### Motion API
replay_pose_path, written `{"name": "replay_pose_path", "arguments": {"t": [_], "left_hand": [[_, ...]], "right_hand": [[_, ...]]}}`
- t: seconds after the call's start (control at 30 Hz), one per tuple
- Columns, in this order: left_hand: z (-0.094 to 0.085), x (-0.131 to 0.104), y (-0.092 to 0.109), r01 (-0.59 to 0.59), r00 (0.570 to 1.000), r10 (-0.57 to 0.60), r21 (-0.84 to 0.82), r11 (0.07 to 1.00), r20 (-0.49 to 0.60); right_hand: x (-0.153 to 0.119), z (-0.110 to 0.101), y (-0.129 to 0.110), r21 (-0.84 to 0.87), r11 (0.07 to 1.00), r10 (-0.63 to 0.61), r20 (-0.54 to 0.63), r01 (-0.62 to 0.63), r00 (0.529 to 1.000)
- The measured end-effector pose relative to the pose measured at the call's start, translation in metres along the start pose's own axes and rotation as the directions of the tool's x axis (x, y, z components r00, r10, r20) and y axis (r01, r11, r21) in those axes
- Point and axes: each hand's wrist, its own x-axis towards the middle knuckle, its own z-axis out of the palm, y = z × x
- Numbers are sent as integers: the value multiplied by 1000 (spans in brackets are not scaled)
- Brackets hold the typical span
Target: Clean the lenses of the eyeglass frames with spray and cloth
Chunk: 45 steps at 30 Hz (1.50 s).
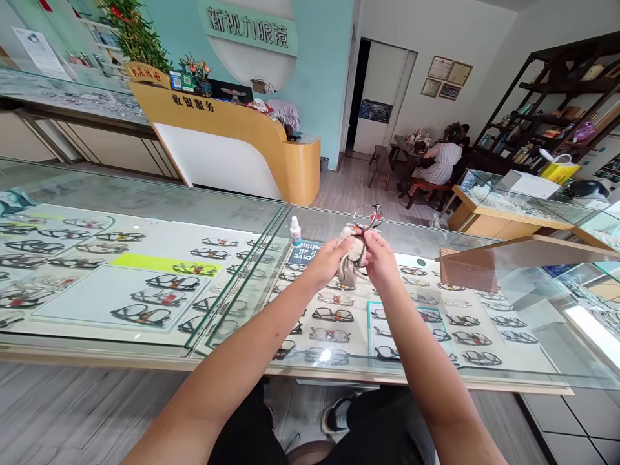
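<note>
Above the glass display case, both hands are close together near the middle of the view. My left hand is closed on a crumpled beige cloth. A pair of glasses with round lenses sticks up above the fingers. My right hand pinches the frame of these glasses beside the cloth. A small white bottle with a blue-green label stands upright on the glass, left of the hands. Rows of glasses lie inside the case, under the arms.
A brown wooden board or tray rests on the case at the right. Beyond the case are a wooden counter, another display case and a seated person at a table. Shelves stand at the right.
</note>
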Motion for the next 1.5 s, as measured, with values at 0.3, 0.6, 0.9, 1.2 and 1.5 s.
{"name": "replay_pose_path", "arguments": {"t": [0.3, 0.6, 0.9, 1.2, 1.5], "left_hand": [[8, -6, 4, -59, 997, 61, 46, 997, -50], [3, -3, 0, -45, 996, 51, 86, 995, -75], [0, -5, 8, -116, 993, 117, 233, 965, 10], [-3, 0, 0, -93, 990, 109, 156, 983, -93], [7, -5, -2, -136, 978, 165, 214, 967, -125]], "right_hand": [[-3, 0, 4, -110, 993, -38, 27, 41, 999], [-5, 5, 3, -40, 998, -46, 67, 49, 997], [-4, 3, 0, -41, 999, -35, -2, 35, 999], [-4, 6, 2, -27, 999, -37, 50, 38, 998], [-4, 7, 6, 10, 1000, 15, 22, -15, 1000]]}}
